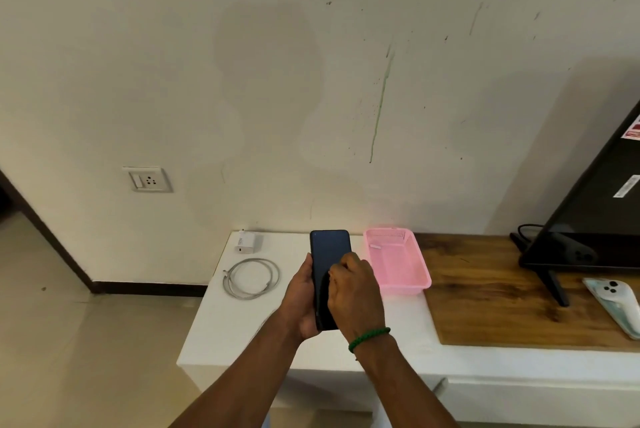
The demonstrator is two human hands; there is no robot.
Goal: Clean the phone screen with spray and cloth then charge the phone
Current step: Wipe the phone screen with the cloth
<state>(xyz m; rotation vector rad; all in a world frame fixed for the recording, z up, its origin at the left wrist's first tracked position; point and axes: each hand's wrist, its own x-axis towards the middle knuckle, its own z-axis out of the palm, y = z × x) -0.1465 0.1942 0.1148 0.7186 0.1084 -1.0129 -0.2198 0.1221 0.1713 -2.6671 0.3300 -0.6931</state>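
Gripping a dark phone (pixel 330 249) above the white bench (pixel 242 330), the left hand (pixel 300 303) wraps its lower half while the right hand (pixel 356 292) lies over the screen, fingers curled; whether it holds anything cannot be told. Left of the phone lie a white charger plug (pixel 246 242) and a coiled cable (pixel 251 278); just right of it sits a pink basket (pixel 394 265).

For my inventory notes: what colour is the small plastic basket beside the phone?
The perforated plastic basket is pink; head view.
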